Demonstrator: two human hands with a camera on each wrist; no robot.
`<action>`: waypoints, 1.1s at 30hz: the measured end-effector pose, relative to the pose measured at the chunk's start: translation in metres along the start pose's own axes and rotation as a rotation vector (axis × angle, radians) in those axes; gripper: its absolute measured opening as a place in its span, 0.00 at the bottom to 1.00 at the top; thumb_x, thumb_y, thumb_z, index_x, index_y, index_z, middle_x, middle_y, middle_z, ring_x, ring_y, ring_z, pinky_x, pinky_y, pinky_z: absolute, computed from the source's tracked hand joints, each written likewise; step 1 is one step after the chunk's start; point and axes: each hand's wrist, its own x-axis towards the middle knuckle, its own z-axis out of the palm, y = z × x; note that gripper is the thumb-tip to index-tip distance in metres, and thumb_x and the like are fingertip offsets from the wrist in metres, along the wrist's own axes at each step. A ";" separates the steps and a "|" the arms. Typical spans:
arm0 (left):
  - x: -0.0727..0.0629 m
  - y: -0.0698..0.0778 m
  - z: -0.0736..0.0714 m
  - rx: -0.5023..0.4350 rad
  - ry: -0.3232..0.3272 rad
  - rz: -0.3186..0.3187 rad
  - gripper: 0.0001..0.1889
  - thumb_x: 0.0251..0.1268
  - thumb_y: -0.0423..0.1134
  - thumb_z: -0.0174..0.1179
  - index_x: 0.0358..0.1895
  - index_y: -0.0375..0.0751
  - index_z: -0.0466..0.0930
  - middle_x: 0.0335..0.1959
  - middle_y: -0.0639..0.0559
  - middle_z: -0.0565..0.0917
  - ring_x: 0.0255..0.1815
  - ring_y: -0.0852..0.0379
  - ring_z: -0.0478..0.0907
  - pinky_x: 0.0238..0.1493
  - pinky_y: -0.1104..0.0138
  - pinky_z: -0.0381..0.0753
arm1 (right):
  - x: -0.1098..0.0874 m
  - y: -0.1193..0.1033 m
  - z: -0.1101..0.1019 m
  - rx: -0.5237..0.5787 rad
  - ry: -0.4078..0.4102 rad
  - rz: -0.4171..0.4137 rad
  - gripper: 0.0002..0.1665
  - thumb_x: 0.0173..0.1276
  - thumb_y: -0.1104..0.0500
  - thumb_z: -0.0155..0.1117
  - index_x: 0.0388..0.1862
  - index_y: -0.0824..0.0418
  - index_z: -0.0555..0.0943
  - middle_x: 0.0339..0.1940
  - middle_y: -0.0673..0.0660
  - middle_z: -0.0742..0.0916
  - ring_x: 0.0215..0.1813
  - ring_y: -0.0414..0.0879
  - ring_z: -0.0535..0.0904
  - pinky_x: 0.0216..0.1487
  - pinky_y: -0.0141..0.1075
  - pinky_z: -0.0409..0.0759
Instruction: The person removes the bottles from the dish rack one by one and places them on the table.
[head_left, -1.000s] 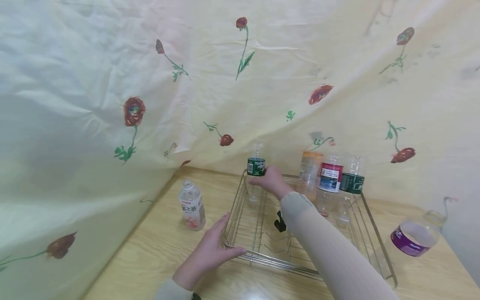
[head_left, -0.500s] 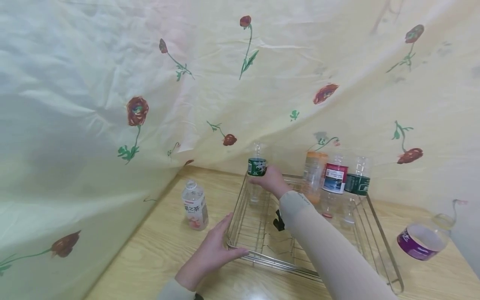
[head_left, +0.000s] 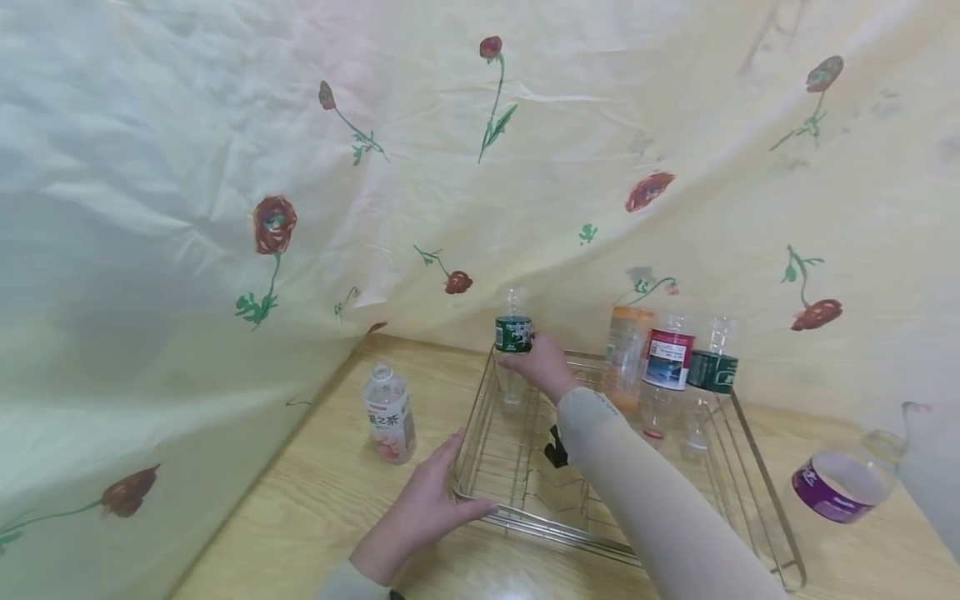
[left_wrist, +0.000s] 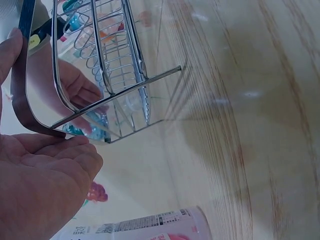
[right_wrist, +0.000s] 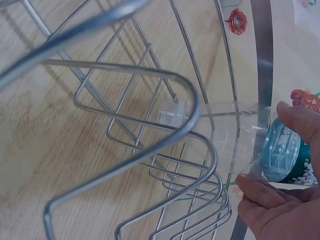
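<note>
In the head view, my right hand (head_left: pixel 538 367) grips a clear plastic bottle with a green label (head_left: pixel 513 334) at the back-left corner of a wire rack (head_left: pixel 555 525). The bottle stands neck down; the right wrist view shows its narrow neck (right_wrist: pixel 172 114) among the wires. Thumb and fingertips lie on opposite sides of it. My left hand (head_left: pixel 423 500) touches the rack's front-left corner, fingers extended along the side and thumb on the front rim. The left wrist view shows those fingers (left_wrist: pixel 75 150) against the flat rim band (left_wrist: pixel 22 95).
Three inverted bottles, one orange (head_left: pixel 624 367), one red-labelled (head_left: pixel 667 358) and one green-labelled (head_left: pixel 712 371), stand at the rack's right rear. A peach-drink bottle (head_left: pixel 390 421) stands left, a purple-labelled one (head_left: pixel 832 492) right. A black piece (head_left: pixel 556 450) is on the rack. Flowered cloth hangs behind.
The view shifted slightly, so rack and bottles appear a little further right than a second ago. Both hands keep their places on the rack and the green-labelled bottle.
</note>
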 end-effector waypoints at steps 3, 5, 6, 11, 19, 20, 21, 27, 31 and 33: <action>-0.001 0.000 -0.001 0.002 -0.002 0.001 0.61 0.49 0.67 0.73 0.81 0.39 0.53 0.79 0.41 0.58 0.77 0.38 0.56 0.73 0.44 0.59 | -0.001 0.000 0.000 0.004 0.010 -0.005 0.33 0.63 0.51 0.78 0.60 0.66 0.76 0.52 0.62 0.85 0.52 0.57 0.82 0.57 0.52 0.81; 0.000 -0.001 -0.001 0.007 -0.003 0.002 0.61 0.49 0.68 0.73 0.81 0.39 0.53 0.79 0.40 0.58 0.77 0.38 0.56 0.73 0.43 0.59 | -0.003 0.000 -0.002 0.005 0.014 -0.017 0.33 0.63 0.51 0.78 0.60 0.66 0.76 0.52 0.62 0.85 0.52 0.57 0.82 0.57 0.52 0.81; -0.001 -0.001 -0.001 0.007 -0.002 0.004 0.61 0.49 0.67 0.73 0.81 0.39 0.53 0.79 0.40 0.58 0.77 0.38 0.56 0.73 0.44 0.59 | -0.004 0.000 -0.003 0.003 0.017 -0.021 0.33 0.63 0.51 0.77 0.60 0.66 0.77 0.52 0.62 0.85 0.52 0.57 0.82 0.56 0.52 0.81; -0.001 -0.001 0.000 0.006 -0.007 0.008 0.59 0.52 0.63 0.74 0.81 0.38 0.53 0.79 0.39 0.58 0.77 0.38 0.56 0.73 0.43 0.59 | -0.009 -0.004 -0.007 0.007 0.021 -0.042 0.33 0.63 0.51 0.77 0.61 0.66 0.76 0.53 0.62 0.85 0.52 0.56 0.82 0.56 0.51 0.81; 0.000 0.000 -0.001 0.020 -0.011 0.028 0.60 0.52 0.66 0.72 0.80 0.36 0.53 0.78 0.37 0.59 0.76 0.36 0.56 0.72 0.42 0.59 | -0.014 -0.009 -0.014 0.029 0.029 -0.090 0.31 0.62 0.48 0.78 0.57 0.63 0.77 0.48 0.58 0.86 0.47 0.53 0.83 0.51 0.48 0.83; 0.000 0.000 -0.001 0.021 -0.011 0.026 0.60 0.51 0.67 0.72 0.80 0.36 0.53 0.78 0.37 0.59 0.76 0.36 0.56 0.72 0.42 0.59 | -0.015 -0.009 -0.015 0.031 0.031 -0.095 0.31 0.62 0.49 0.78 0.56 0.63 0.77 0.48 0.58 0.86 0.47 0.53 0.83 0.50 0.48 0.84; 0.000 0.000 -0.001 0.023 -0.010 0.024 0.61 0.51 0.67 0.72 0.80 0.36 0.53 0.78 0.36 0.59 0.76 0.36 0.57 0.72 0.42 0.59 | -0.016 -0.010 -0.016 0.027 0.030 -0.105 0.31 0.62 0.49 0.78 0.57 0.64 0.77 0.48 0.58 0.86 0.47 0.53 0.83 0.50 0.48 0.84; 0.000 0.000 0.000 0.011 -0.014 0.005 0.60 0.52 0.65 0.73 0.81 0.37 0.53 0.78 0.37 0.59 0.76 0.36 0.56 0.72 0.42 0.60 | -0.021 -0.013 -0.021 0.014 0.046 -0.139 0.32 0.62 0.50 0.78 0.58 0.65 0.77 0.49 0.60 0.86 0.47 0.54 0.83 0.50 0.48 0.84; -0.001 0.001 0.000 0.003 -0.016 0.009 0.59 0.53 0.64 0.74 0.80 0.36 0.53 0.78 0.36 0.58 0.76 0.35 0.56 0.72 0.41 0.60 | -0.026 -0.016 -0.024 0.003 0.055 -0.147 0.34 0.62 0.50 0.79 0.59 0.65 0.77 0.50 0.60 0.86 0.47 0.54 0.83 0.50 0.48 0.84; -0.001 0.001 -0.001 0.004 -0.017 0.009 0.59 0.53 0.64 0.74 0.81 0.36 0.53 0.78 0.36 0.58 0.76 0.35 0.56 0.71 0.41 0.60 | -0.028 -0.019 -0.027 -0.001 0.059 -0.155 0.34 0.62 0.49 0.79 0.60 0.64 0.77 0.52 0.60 0.85 0.49 0.54 0.83 0.51 0.48 0.84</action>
